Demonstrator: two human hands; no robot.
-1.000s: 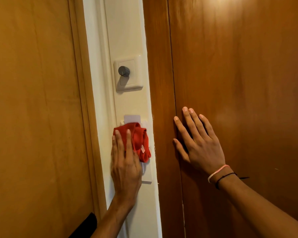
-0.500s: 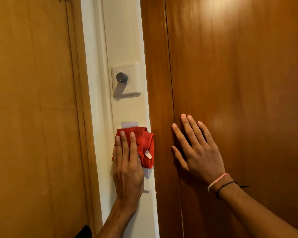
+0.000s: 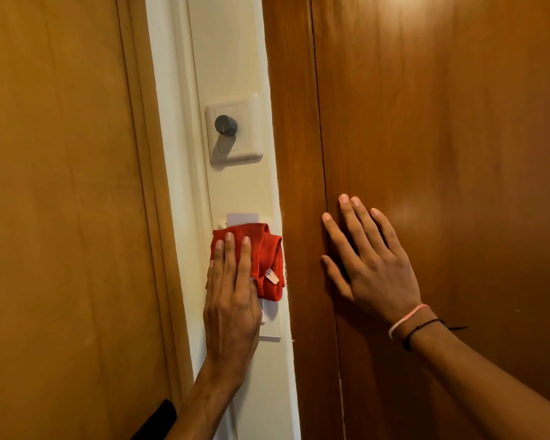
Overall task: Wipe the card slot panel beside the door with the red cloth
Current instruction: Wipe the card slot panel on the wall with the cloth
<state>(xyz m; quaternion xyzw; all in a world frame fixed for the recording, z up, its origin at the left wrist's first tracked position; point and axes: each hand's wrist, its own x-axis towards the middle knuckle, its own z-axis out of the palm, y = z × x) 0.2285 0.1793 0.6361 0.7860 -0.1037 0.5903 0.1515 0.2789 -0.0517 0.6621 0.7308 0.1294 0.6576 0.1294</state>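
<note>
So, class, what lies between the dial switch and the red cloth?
Head view: bare cream wall, then a white card's top edge just above the red cloth.

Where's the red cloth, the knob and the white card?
red cloth (image 3: 267, 249), head view, on its bunched right fold.
knob (image 3: 225, 125), head view, on its dark front face.
white card (image 3: 242, 218), head view, the strip above the cloth.

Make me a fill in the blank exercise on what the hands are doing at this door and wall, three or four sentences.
1. The left hand presses a ____ cloth against the card slot panel.
2. The right hand rests on the wooden door; its wrist wears two bands, one black and one ____.
3. The dark knob sits on a switch plate ____ the card slot panel.
4. A white card sticks out at the panel's ____ edge.
Missing words: red; pink; above; top.
</note>
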